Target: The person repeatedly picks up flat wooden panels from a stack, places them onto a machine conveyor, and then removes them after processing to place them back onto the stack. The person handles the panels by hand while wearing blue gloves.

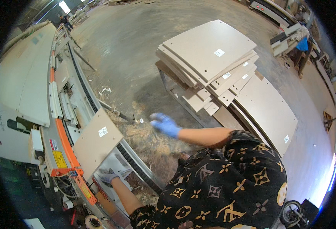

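Note:
A beige rectangular board (97, 139) with a white label lies on the edge-banding machine's rail (70, 122), at my left. My left hand (107, 176), in a greyish glove, is at the near edge of this board, its fingers partly hidden. Over the floor between machine and stack is my right hand (166, 125), in a blue glove. It looks slightly blurred, fingers stretched to the left, with nothing seen in it. To its right rises a stack of beige boards (211, 49), several of them labelled and drilled with holes.
A long board (269, 110) lies beside the stack, on a metal frame (170, 86). A black toothed track (131, 162) runs along the machine. Sawdust and scraps litter the concrete floor (137, 133). A wheel (291, 213) stands at lower right. Another person (65, 23) is far back left.

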Motion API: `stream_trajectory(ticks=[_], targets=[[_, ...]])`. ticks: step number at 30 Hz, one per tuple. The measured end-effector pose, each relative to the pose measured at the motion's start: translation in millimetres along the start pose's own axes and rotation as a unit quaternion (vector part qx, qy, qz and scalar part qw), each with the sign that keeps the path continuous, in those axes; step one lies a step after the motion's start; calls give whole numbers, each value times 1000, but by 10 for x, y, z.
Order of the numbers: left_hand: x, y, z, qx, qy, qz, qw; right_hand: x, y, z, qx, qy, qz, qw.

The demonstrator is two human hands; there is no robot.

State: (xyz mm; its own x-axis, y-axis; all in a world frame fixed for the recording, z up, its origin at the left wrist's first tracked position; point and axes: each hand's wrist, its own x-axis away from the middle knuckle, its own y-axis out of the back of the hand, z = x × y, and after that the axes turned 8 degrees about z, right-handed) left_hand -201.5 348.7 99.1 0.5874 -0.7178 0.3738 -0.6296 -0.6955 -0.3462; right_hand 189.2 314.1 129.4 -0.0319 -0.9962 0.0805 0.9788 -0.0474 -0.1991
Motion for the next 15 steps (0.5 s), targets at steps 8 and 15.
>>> stream_trajectory(ticks=[8,15], targets=[[927,-208,817,-123,-128,141,974,318,2493,1055,665,47,-262,698],[1962,-821,1230,-152,-71,271,948,98,2670,1281,736,-21,-180,653]])
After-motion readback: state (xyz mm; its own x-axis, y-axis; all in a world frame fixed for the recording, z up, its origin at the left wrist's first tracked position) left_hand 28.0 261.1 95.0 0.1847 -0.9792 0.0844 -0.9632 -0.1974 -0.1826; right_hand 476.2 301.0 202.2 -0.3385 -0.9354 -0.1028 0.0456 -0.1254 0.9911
